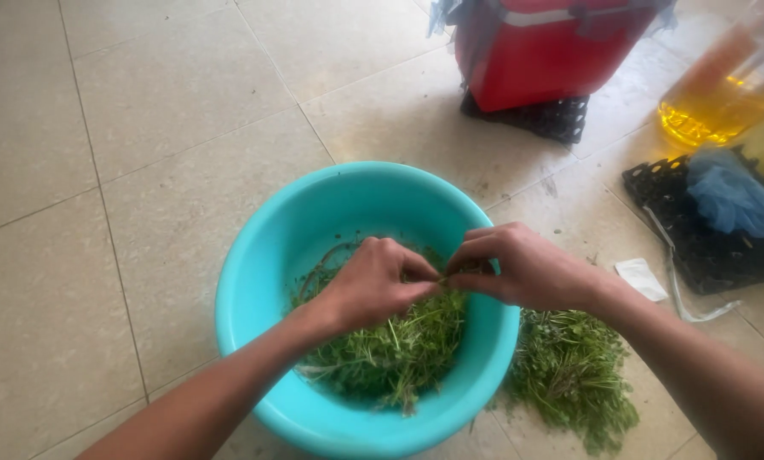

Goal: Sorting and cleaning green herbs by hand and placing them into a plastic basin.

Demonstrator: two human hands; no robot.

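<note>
A turquoise plastic basin [263,255] stands on the tiled floor and holds a heap of green leafy herbs [390,353]. My left hand [372,283] and my right hand [518,268] meet over the basin, fingertips together, both pinching a thin green herb sprig [443,281]. A second pile of green herbs [574,379] lies on the floor just right of the basin, under my right forearm.
A red container [544,51] sits on a black crate at the top. A bottle of yellow oil [718,102] stands at the upper right. A black tray [706,247] with a blue plastic bag [731,196] lies at the right. A small white packet [642,278] is on the tiles.
</note>
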